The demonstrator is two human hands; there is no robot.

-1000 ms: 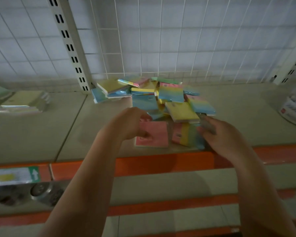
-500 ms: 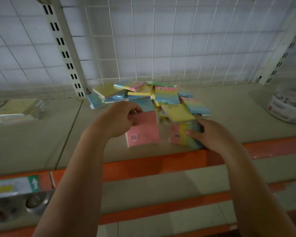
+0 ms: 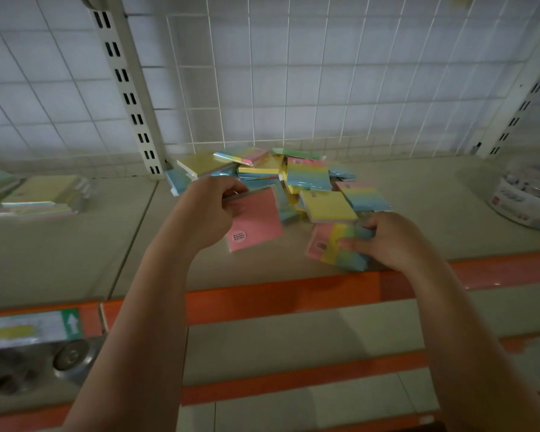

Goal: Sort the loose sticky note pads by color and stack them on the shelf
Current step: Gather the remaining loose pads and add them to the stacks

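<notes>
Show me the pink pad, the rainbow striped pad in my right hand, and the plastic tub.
pink pad [image 3: 256, 221], head view, middle of its face
rainbow striped pad [image 3: 331, 247], head view, yellow stripe
plastic tub [image 3: 527, 198], head view, side wall

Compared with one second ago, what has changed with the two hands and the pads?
The left hand has lifted the pink pad off the shelf and tilted it up. The right hand has closed round the striped pad, which still lies near the front edge. The loose pile behind looks unchanged.
</notes>
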